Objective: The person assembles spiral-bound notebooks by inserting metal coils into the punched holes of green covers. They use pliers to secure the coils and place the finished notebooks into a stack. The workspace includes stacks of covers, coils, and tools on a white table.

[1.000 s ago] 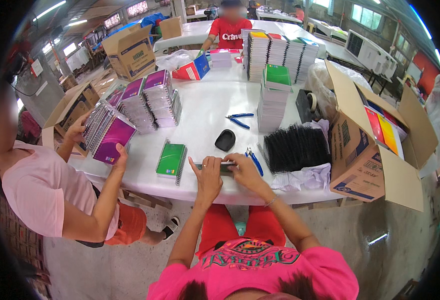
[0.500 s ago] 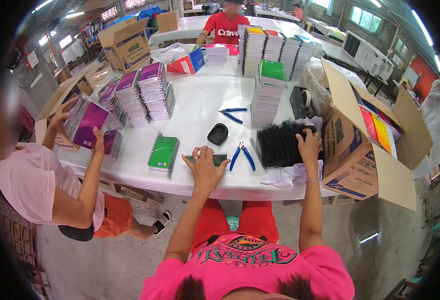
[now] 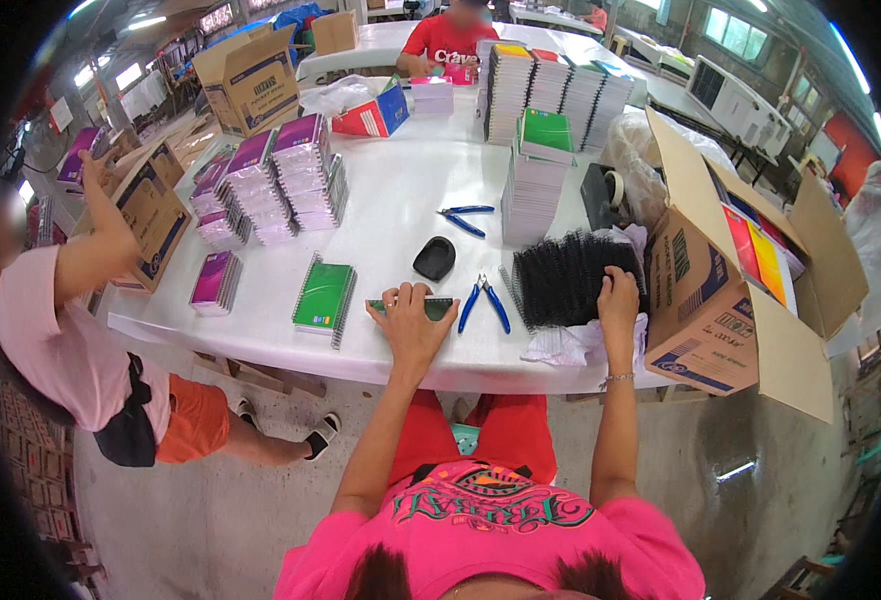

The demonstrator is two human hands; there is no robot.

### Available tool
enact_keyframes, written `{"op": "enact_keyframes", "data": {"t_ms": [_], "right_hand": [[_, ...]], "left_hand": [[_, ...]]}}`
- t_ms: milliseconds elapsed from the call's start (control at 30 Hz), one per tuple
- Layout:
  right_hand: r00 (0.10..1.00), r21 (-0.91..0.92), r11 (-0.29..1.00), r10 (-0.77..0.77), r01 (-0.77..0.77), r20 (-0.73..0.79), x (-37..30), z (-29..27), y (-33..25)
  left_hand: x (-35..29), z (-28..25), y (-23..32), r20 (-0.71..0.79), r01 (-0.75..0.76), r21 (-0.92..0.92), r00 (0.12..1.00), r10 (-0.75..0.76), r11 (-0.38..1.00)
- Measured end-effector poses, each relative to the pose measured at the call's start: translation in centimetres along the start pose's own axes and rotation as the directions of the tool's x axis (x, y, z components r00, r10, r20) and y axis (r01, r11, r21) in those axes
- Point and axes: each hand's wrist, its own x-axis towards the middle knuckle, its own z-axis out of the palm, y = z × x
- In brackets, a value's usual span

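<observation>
My left hand [image 3: 415, 322] grips a narrow dark-green notebook [image 3: 438, 308], which seems to stand on its edge near the table's front. At the right end of a heap of black binding coils [image 3: 565, 282], my right hand [image 3: 616, 305] has its fingers closed on a coil, mostly hidden by them. Blue-handled cutters [image 3: 483, 303] lie between my hands, jaws pointing away from me. A second pair of blue cutters [image 3: 467, 220] rests farther back, beyond a black oval dish [image 3: 434, 259]. To the left lies a spiral-bound green notebook [image 3: 323, 297].
An open carton [image 3: 705, 310] of notebooks stands at the right, beside white cloth [image 3: 585, 343]. Tall notebook stacks [image 3: 533, 200] rise behind the coils. Purple notebooks [image 3: 300, 175] are piled at the left, near a co-worker [image 3: 60, 330]. Another person [image 3: 445, 45] sits across the table.
My right hand has drawn slightly nearer to me and its fingers have come together. My left hand's fingers have bent around the notebook. The left co-worker has carried purple notebooks toward the carton.
</observation>
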Motion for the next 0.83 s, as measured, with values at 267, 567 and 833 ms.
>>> {"op": "enact_keyframes", "data": {"t_ms": [267, 567, 833], "right_hand": [[0.999, 0.126, 0.992, 0.013, -0.019, 0.046, 0.0, -0.2, 1.8], [0.998, 0.109, 0.994, 0.003, -0.01, 0.068, 0.4, -0.3, 1.1], [0.957, 0.135, 0.98, 0.106, -0.147, 0.269, 0.3, -2.7, 0.5]], "left_hand": [[0.1, -0.1, -0.2, 0.017, -0.009, 0.025, 1.0, 0.008, 1.0], [0.3, -0.1, 0.0, 0.015, -0.004, 0.006, 1.0, 0.004, 1.0], [0.3, 0.0, -0.2, 0.066, -0.011, -0.016, 0.998, 0.012, 1.0]]}}
